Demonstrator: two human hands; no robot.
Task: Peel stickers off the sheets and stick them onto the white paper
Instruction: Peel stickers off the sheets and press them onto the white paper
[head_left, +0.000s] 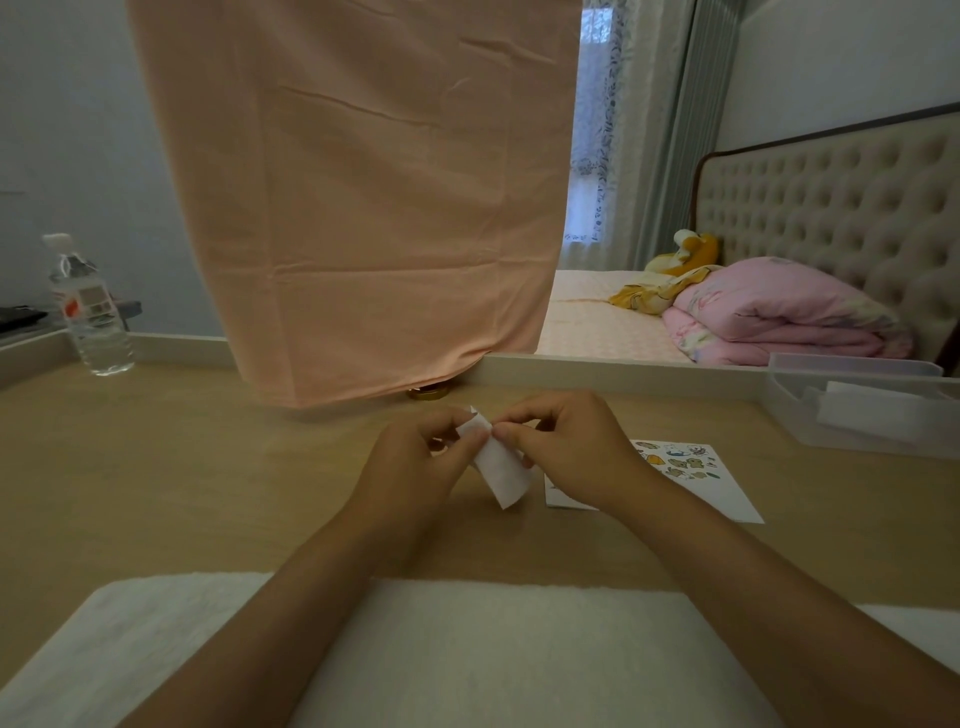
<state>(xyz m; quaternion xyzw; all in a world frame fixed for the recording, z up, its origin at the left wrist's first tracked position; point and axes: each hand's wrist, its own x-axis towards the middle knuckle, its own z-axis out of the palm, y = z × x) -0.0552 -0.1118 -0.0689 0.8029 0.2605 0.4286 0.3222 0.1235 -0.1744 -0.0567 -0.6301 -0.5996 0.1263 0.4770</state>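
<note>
My left hand (415, 467) holds a small sticker sheet (501, 470) above the wooden desk (182, 467), its white back turned toward me. My right hand (566, 447) pinches the sheet's upper edge with thumb and forefinger, right beside the left fingertips. To the right on the desk lies the white paper (711, 493), with several small cartoon stickers (678, 460) on its far part. My right hand and wrist hide the paper's left edge.
A water bottle (88, 306) stands at the desk's far left. A peach cloth (363, 208) hangs down to the desk's back edge. A clear plastic tray (862, 410) sits at the far right. A white towel (493, 654) lies along the near edge under my forearms.
</note>
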